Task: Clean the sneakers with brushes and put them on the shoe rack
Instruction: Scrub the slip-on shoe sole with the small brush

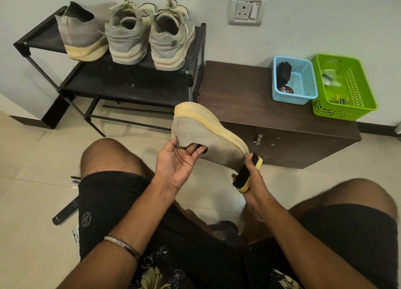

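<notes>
Our left hand (180, 160) pinches sneaker (208, 136) collar; right hand (251, 180) grips brush (247, 176). Hard strokes may twist sneaker loose.

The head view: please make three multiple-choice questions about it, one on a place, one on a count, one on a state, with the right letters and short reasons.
1. Where does the blue basket stand?
A. on the brown cabinet
B. on the shoe rack
C. on the floor

2. How many shoes stand on the shoe rack's top shelf?
A. one
B. three
C. five

3. What is the right hand doing?
A. hanging idle
B. pressing flat on the floor
C. gripping a brush at the toe of the sneaker that the left hand holds

Answers:
1 A, it sits on the cabinet top beside the green basket.
2 B, three heels show in a row.
3 C, fingers wrap the brush.
</notes>
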